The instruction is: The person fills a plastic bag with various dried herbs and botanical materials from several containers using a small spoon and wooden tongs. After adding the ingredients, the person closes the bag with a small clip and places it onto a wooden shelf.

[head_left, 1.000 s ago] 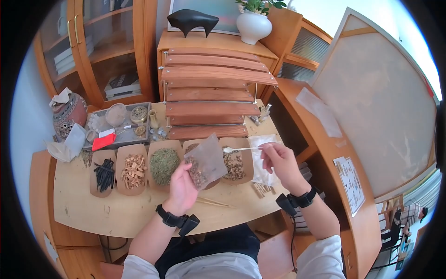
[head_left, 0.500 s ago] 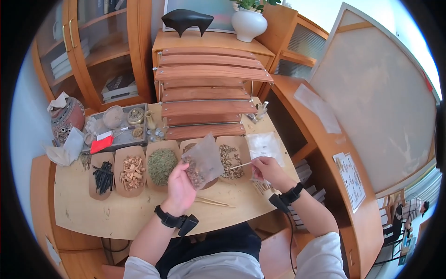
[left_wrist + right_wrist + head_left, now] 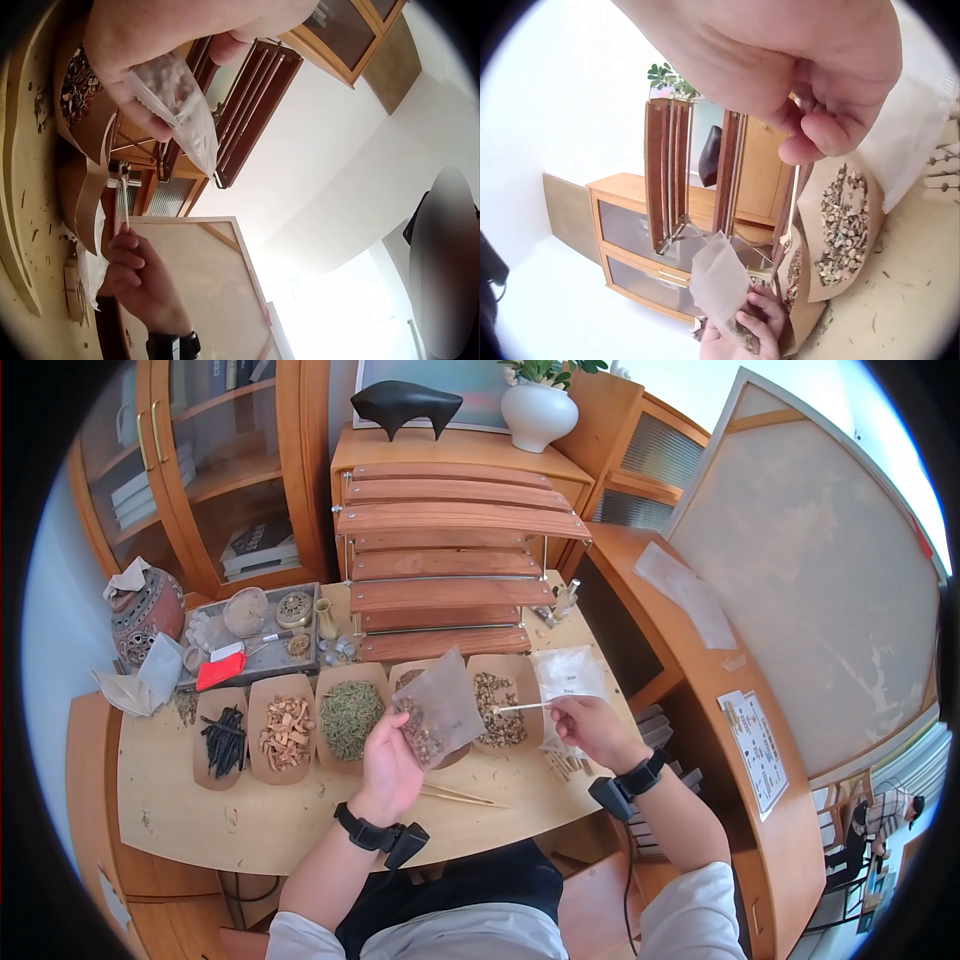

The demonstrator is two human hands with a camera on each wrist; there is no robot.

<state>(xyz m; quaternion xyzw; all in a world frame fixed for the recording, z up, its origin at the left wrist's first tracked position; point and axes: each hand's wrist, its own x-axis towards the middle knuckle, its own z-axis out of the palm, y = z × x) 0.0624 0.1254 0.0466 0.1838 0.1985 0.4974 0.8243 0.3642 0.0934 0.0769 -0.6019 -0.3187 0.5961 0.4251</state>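
My left hand [image 3: 393,765] holds a translucent pouch [image 3: 445,705] upright by its lower part; dried brown bits show in its bottom. In the right wrist view the pouch's top corner points upward. A thin, pale long-handled spoon [image 3: 522,707] is pinched by its end between the thumb and fingers of my right hand [image 3: 598,730]. Its small bowl overlaps the rightmost paper tray [image 3: 518,670] of chopped dried pieces [image 3: 495,735] in the head view. Small dark bits show at the spoon's bowl [image 3: 124,171] in the left wrist view. The pouch partly hides another tray behind it.
To the left stand trays of green dried herb [image 3: 350,720], pale chips [image 3: 287,732] and dark strips [image 3: 223,742]. A white plastic bag [image 3: 570,672] lies at right. Wooden tweezers [image 3: 460,795] lie in front, a slatted wooden rack [image 3: 450,595] behind.
My right hand has gone from beside the pouch down to the rightmost tray, then lifted the spoon slightly. My left hand keeps the pouch nearly still.
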